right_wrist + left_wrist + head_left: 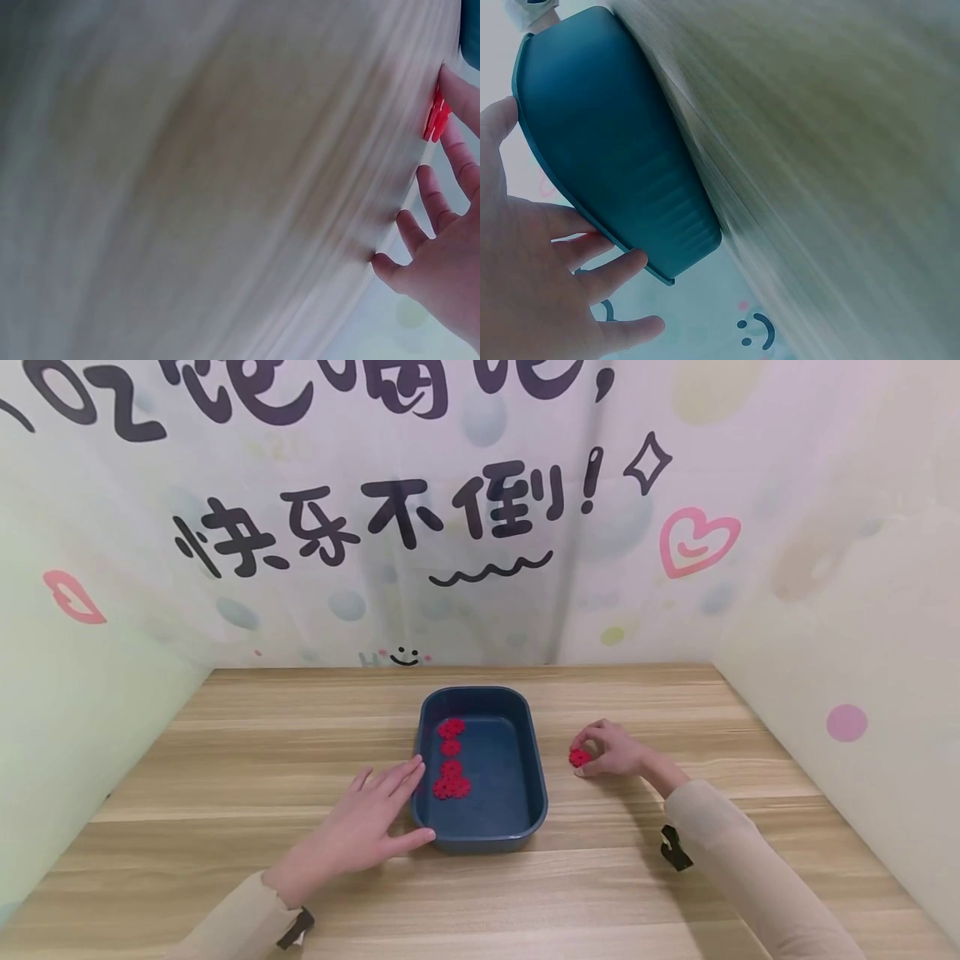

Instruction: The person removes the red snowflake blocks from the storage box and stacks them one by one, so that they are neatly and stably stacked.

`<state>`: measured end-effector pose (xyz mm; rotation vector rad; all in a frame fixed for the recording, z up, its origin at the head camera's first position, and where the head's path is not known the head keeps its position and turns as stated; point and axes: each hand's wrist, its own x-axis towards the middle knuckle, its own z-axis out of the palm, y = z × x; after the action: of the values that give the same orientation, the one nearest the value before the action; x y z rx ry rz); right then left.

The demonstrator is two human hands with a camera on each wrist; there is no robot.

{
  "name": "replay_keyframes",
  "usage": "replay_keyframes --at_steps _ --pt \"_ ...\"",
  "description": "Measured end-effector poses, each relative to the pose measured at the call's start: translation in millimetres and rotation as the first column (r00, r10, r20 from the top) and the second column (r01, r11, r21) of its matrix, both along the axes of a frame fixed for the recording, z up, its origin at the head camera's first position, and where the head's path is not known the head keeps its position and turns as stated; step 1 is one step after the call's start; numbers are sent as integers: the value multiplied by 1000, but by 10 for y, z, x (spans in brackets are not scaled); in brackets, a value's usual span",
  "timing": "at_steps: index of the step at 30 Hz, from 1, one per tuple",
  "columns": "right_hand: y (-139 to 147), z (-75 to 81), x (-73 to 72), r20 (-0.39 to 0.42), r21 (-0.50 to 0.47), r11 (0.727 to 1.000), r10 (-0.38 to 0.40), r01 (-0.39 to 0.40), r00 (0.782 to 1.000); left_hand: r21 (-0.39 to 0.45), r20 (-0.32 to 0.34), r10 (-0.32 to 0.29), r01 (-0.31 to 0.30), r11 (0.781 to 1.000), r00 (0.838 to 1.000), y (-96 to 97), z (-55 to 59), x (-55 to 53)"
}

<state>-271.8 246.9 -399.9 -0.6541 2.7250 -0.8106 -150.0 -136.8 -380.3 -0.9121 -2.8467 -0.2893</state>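
R hand point(617, 752) pinches red flower-shaped pc point(579, 757), at bench point(480, 906) lvl, right of blue tray point(483, 844). L hand point(358, 831) fingers spread, on tray's left rim. Imo: light edge pinch, lift straight b4 going sideways, L only bracing.

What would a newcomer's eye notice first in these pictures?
Probably the large dark writing on the pale backdrop behind the table. Next, the red flower-shaped pieces along the left side inside the dark blue tray. Beyond its right side, the right hand pinches something red, while the left hand touches the tray's left rim.
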Motion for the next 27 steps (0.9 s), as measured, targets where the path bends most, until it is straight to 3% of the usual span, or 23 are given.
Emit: replay_keyframes --at_steps 21,27 --pt "-12 14 13 -4 -1 1000 15 -15 1000 10 -15 -4 5 1000 1000 -14 -9 -4" --pt "35 8 5 22 -56 998 38 -37 999 3 -3 -4 4 1000 1000 -14 -5 -2"
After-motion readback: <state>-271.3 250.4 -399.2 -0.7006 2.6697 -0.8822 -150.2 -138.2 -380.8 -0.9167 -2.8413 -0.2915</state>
